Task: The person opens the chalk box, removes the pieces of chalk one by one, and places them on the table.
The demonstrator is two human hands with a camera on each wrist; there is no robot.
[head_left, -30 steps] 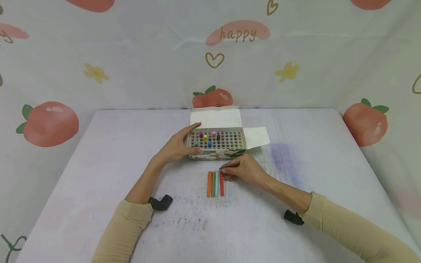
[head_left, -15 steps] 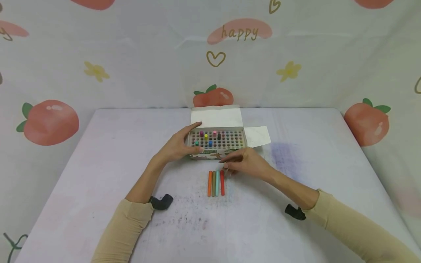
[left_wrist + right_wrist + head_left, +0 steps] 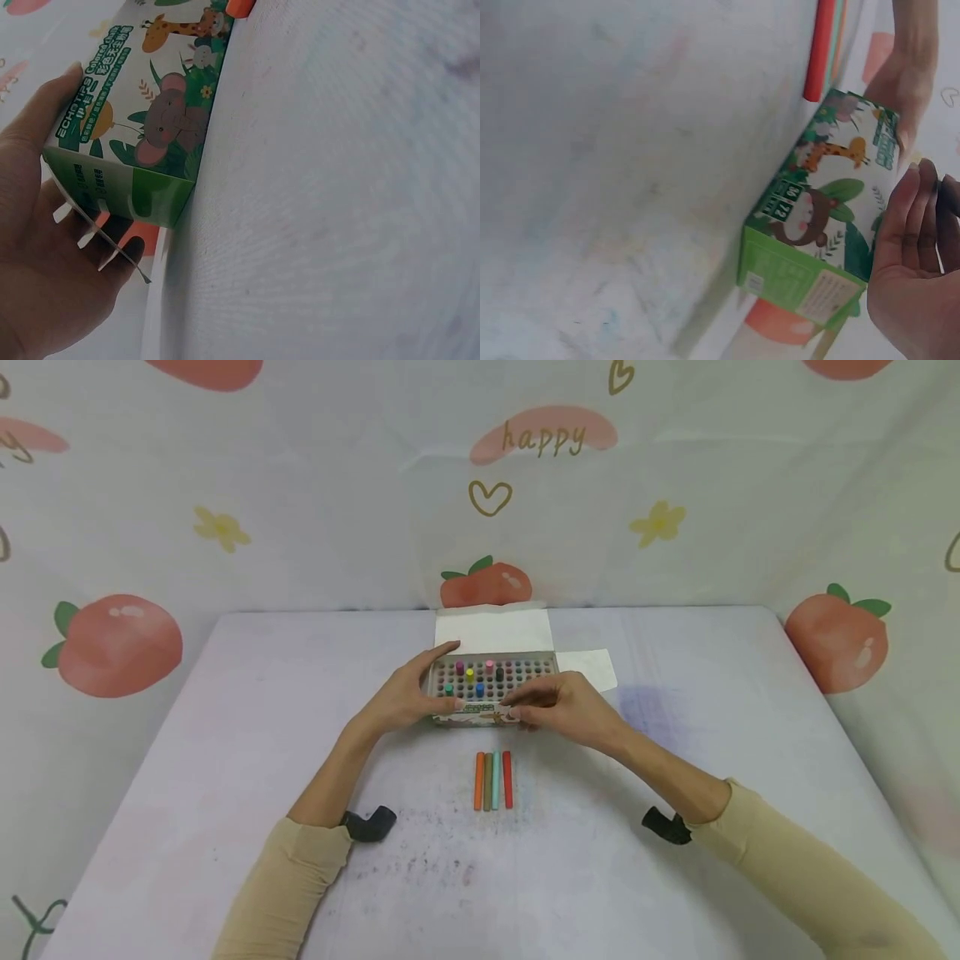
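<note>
Though open, box [image 3: 476, 718] against left hand [image 3: 405, 695]

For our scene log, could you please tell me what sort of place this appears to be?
Probably an indoor recording setup: a smudged white table stands before a fruit-printed backdrop, with black wrist-worn devices also in view.

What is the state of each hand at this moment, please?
Left hand: holding the chalk box by its left end.
Right hand: near the box's front right; whether it pinches anything cannot be told.
</note>
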